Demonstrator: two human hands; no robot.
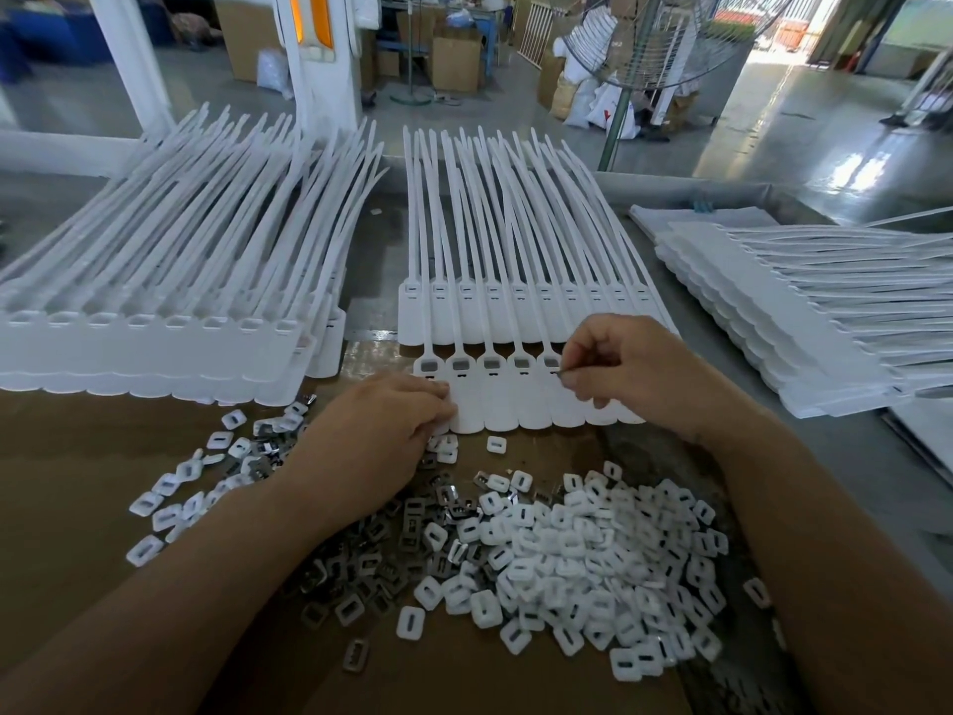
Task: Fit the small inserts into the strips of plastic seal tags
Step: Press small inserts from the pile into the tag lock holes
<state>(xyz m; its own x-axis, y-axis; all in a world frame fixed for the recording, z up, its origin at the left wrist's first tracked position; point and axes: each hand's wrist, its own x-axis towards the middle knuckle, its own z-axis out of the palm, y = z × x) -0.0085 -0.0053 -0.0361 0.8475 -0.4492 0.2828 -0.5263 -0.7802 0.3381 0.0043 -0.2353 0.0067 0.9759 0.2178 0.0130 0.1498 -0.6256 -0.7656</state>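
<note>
At a workshop bench, my right hand (634,374) pinches a small metal insert (559,373) between thumb and forefinger, at the head of a tag in the strip of seal tags (515,405) lying across the cardboard (77,482) before me. Five pockets from the strip's left end already show grey. My left hand (381,436) lies on that left end, fingers pressing it flat. Loose metal clips (392,539) and white plastic caps (593,554) are heaped just below. Stacked strips (154,332) wait at either side. The insert looks thin, stiff, light and slick, best taken by its edges; the strip looks light and bendy, likely to slide unless held down.
</note>
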